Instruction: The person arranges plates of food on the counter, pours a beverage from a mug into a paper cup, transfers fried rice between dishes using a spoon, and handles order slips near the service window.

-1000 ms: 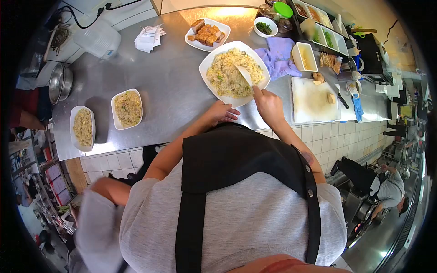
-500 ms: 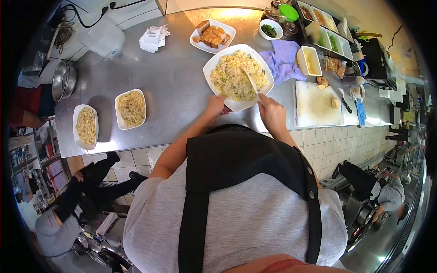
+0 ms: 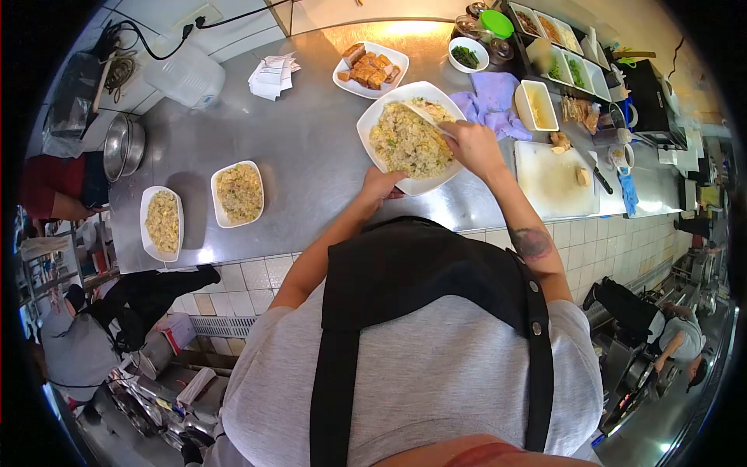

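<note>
My left hand (image 3: 383, 185) grips the near-left rim of a large white bowl (image 3: 426, 186), fingers underneath it. The bowl holds fried rice (image 3: 408, 144) with bits of egg and green. In my right hand (image 3: 473, 146) is a pale serving spoon (image 3: 424, 115), its head laid against the rice at the far side of the bowl. Just behind stands a white dish (image 3: 344, 80) of browned meat chunks (image 3: 372, 71). Two smaller portions of fried rice sit to the left, in a square bowl (image 3: 239, 221) and an oblong dish (image 3: 163, 255).
Right of the bowl lie a purple cloth (image 3: 498, 95), a white cutting board (image 3: 545, 198), a knife (image 3: 601, 180) and a tub of yellow liquid (image 3: 537, 105). A bowl of greens (image 3: 468, 56) stands behind. Paper slips (image 3: 272, 76) lie back left. Other people stand nearby.
My right hand and the spoon have moved from the bowl's near edge to its far right side, and the rice surface has shifted. My left hand still holds the rim. The view has shifted slightly.
</note>
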`<state>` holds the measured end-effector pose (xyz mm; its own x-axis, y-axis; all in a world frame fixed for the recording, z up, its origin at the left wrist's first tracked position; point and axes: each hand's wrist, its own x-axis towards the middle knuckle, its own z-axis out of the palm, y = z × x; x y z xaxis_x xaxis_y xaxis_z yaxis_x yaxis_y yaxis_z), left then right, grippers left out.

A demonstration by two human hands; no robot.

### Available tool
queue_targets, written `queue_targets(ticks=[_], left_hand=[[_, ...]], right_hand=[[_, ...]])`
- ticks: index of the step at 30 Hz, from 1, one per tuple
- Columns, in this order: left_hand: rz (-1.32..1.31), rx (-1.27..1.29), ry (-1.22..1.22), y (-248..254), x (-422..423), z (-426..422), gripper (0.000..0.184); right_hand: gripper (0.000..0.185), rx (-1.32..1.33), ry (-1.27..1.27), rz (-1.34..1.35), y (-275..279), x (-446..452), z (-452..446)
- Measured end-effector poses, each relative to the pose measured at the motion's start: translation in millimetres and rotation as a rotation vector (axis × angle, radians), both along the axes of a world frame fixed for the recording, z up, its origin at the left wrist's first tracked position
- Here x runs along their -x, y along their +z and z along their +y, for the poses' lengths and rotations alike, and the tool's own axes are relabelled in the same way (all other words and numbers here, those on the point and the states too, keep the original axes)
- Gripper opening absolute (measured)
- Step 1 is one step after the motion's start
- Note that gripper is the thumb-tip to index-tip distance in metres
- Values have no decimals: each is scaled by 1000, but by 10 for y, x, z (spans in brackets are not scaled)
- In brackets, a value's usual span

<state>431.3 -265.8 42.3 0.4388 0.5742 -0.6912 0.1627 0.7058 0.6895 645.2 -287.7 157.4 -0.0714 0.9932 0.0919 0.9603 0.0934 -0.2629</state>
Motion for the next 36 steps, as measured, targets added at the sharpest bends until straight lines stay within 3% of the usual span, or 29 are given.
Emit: queue_targets(ticks=[6, 10, 13, 16, 19, 22, 30, 32, 36], left_hand=[[-14, 26, -33, -65, -19, 35, 36], [-28, 56, -73, -34, 6, 42, 39], [-37, 30, -127, 13, 110, 135, 42], [229, -340, 56, 115, 165, 338, 45], [500, -1064, 117, 203, 156, 675, 41], [458, -1391, 34, 478, 6, 932, 33], [262, -1552, -220, 486, -544, 1291, 16], [223, -1626, -293, 397, -715, 1420, 14], [251, -1628, -377, 477, -875, 1540, 15]], right_hand=[[18, -52, -49, 22, 402, 59, -446], [18, 93, -68, -17, 291, 85, -552], [17, -26, -77, 90, 347, -23, -559], [17, -138, -173, 76, 395, -175, -402], [17, -174, -186, -19, 182, -363, -182], [17, -90, -170, -45, -66, -431, -167], [22, -137, -246, 37, -145, -342, -418], [22, 37, -261, -20, -150, -347, -412], [22, -193, -324, 203, 184, -417, -631]])
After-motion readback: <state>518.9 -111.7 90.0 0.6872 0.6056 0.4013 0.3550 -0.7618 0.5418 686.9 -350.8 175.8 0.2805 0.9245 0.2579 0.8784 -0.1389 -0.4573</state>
